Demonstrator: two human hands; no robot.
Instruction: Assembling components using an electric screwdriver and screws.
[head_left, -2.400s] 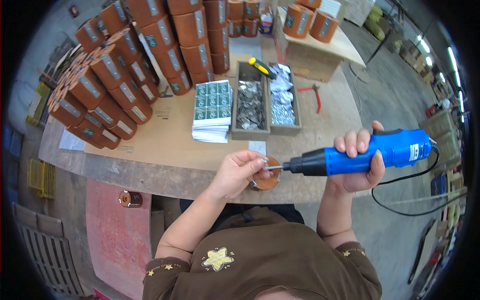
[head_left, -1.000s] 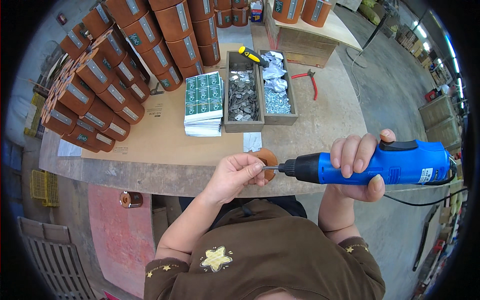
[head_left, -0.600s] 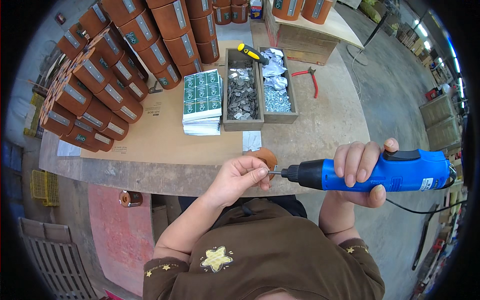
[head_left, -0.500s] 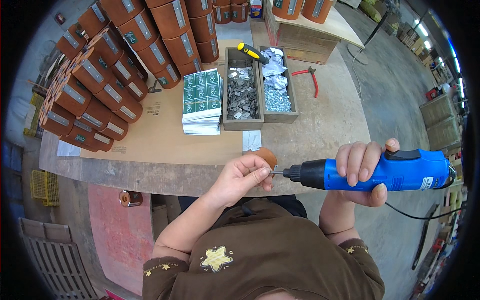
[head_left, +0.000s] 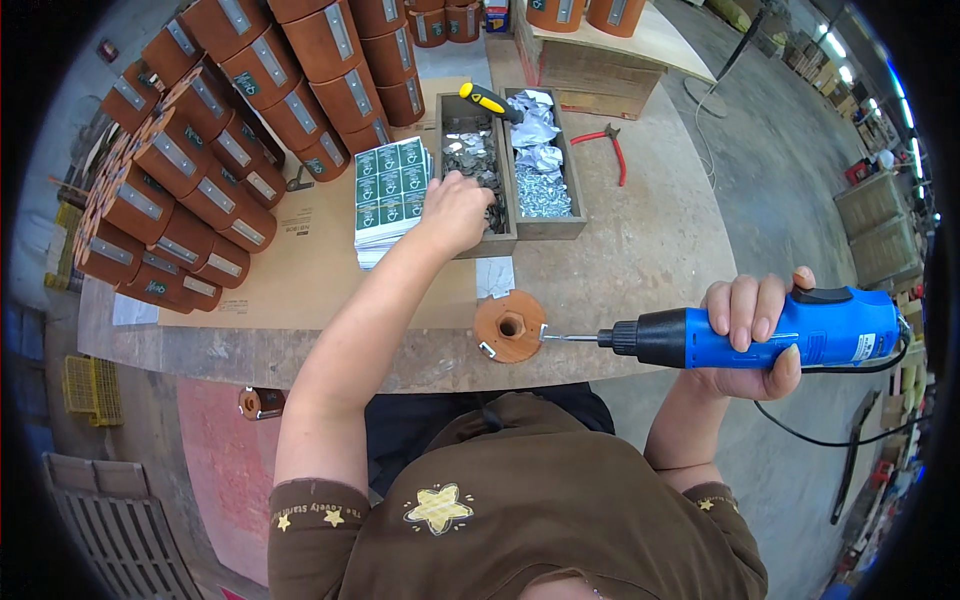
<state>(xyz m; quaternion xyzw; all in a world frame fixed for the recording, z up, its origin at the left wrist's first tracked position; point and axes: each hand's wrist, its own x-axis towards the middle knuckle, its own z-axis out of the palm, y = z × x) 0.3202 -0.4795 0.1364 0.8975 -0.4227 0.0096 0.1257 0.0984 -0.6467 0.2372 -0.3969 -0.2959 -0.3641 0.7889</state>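
My left hand (head_left: 458, 212) reaches into the wooden box of small flat grey metal pieces (head_left: 470, 145). Its fingers are bent downward and the tips are hidden, so what they hold cannot be seen. My right hand (head_left: 748, 335) is wrapped round a blue electric screwdriver (head_left: 800, 335), held level with its bit pointing left. The bit's tip meets or overlaps a small metal piece (head_left: 543, 331) at the right rim of a round brown wooden piece (head_left: 490, 322). That piece has a hexagonal centre with a hole. Another metal piece (head_left: 487, 350) sits at its lower left rim.
Joined to the metal-piece box is a box of screws (head_left: 542, 193) and crumpled wrapping. A yellow-black screwdriver (head_left: 488, 101) lies across them. Red pliers (head_left: 615, 152) lie to the right, green-and-white printed sheets (head_left: 392, 190) to the left. Stacked brown cylinders (head_left: 205, 200) fill the far left.
My left hand has left the screwdriver bit and moved up and away into the metal-piece box. The blue electric screwdriver has shifted right, and the round wooden piece is now uncovered.
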